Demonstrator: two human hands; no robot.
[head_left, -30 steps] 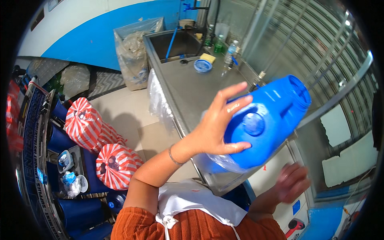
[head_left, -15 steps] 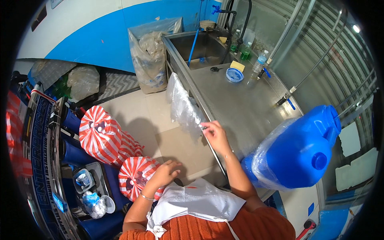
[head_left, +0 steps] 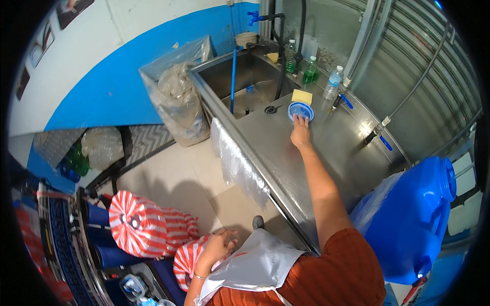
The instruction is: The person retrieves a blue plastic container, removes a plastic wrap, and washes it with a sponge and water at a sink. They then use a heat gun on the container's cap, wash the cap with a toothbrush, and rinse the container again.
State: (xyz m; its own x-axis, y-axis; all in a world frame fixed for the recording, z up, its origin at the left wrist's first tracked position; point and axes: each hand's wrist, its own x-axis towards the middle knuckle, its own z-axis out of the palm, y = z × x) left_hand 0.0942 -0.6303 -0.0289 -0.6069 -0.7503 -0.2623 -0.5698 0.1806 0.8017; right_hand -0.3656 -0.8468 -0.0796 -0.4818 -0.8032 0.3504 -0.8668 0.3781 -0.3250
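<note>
My right hand point(head_left: 301, 133) reaches across the steel countertop point(head_left: 286, 148). Its outstretched fingers are at the near rim of a small round blue-and-white tub point(head_left: 299, 109); I cannot tell whether they touch it. A yellow sponge point(head_left: 302, 97) lies just behind the tub. To the left of it is a small black item point(head_left: 272, 109) whose kind is unclear. Low in front of my body, my left hand point(head_left: 222, 246) hangs with loosely bent, parted fingers and nothing in them. It is beside a red-and-white striped bag point(head_left: 188, 261).
A sink basin point(head_left: 217, 81) holds a blue stick point(head_left: 234, 81). Bottles with green liquid point(head_left: 309, 70) and a clear bottle point(head_left: 333, 84) line the back, near blue-handled valves point(head_left: 385, 143). A big blue jug point(head_left: 408, 219) stands right. Clear plastic point(head_left: 235, 158) hangs over the counter's front edge.
My right hand has left the hanging plastic at the counter edge and moved forward to the round tub. My left hand stays low by the striped bags. The view has shifted.
</note>
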